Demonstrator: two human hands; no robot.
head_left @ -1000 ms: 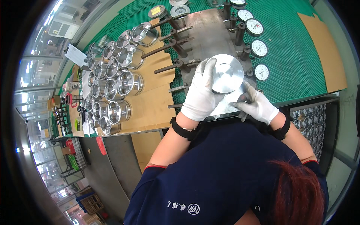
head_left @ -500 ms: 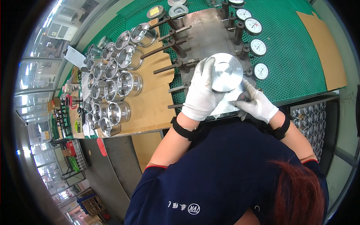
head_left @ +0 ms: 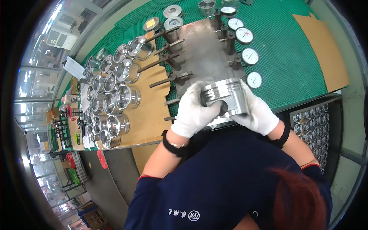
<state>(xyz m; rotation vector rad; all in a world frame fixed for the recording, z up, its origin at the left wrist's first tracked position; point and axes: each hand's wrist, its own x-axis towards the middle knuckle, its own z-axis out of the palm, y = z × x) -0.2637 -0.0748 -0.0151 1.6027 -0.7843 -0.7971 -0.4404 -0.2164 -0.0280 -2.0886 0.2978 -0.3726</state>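
Between my two white-gloved hands is a shiny metal piston [head_left: 233, 97], its ring grooves and round pin bore showing side-on. My left hand [head_left: 194, 109] is closed round its left side, the thumb lying by the dark pin bore. Against the right side rests my right hand [head_left: 256, 111], its fingers wrapped behind the piston and partly hidden. The piston is held over the near end of a grey metal plate [head_left: 205, 50], which carries dark rods and posts along its left side and several dial gauges [head_left: 250, 56] on its right.
Rows of pistons [head_left: 124, 97] stand on cardboard [head_left: 149, 111] at left. Metal discs [head_left: 173, 22] lie on the green mat [head_left: 283, 50] at the far side. Another cardboard sheet [head_left: 326, 53] lies at right. Below the bench at right sits a rack of pistons [head_left: 312, 132].
The piston has turned from its flat round face showing to its grooved side showing, and has come nearer to me. My right hand has moved up from below onto its right side.
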